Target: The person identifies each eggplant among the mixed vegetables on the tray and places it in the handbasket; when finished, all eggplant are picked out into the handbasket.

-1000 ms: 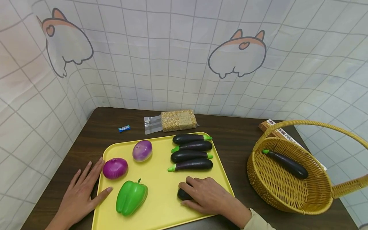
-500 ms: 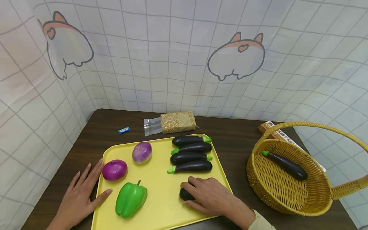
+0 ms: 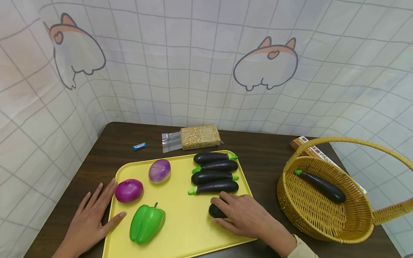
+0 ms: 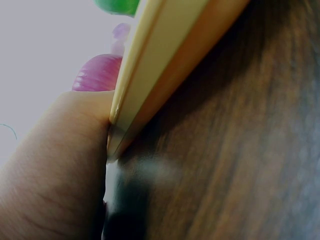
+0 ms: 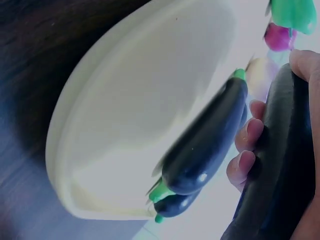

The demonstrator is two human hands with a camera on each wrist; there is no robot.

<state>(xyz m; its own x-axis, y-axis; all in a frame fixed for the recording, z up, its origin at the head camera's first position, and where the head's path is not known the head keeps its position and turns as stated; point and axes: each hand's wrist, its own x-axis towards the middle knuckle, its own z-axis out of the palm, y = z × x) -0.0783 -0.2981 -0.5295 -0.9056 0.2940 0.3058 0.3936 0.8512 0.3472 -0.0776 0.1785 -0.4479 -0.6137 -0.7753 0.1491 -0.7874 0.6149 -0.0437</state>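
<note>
My right hand [image 3: 245, 216] grips a dark eggplant [image 5: 282, 145] over the near right part of the yellow tray [image 3: 184, 229]. Its fingers and thumb wrap around the eggplant in the right wrist view; from the head, only one rounded end shows. Several more eggplants [image 3: 217, 186] lie in a row just beyond that hand. On the tray's left edge rests my left hand [image 3: 88, 220], fingers spread, thumb over the rim. Beside it are a purple onion [image 3: 129, 190] and a green bell pepper [image 3: 147, 224]. A paler purple onion [image 3: 159, 171] sits farther back.
A wicker basket [image 3: 287, 211] with a tall handle stands right of the tray, one eggplant [image 3: 322, 187] inside. Behind it lies a long box [image 3: 317, 150]. A bag of corn kernels [image 3: 200, 137] and a small blue packet [image 3: 139, 146] lie beyond the tray.
My right hand has shifted to the right and slightly away from me, carrying the eggplant with it. The left hand has stayed in place.
</note>
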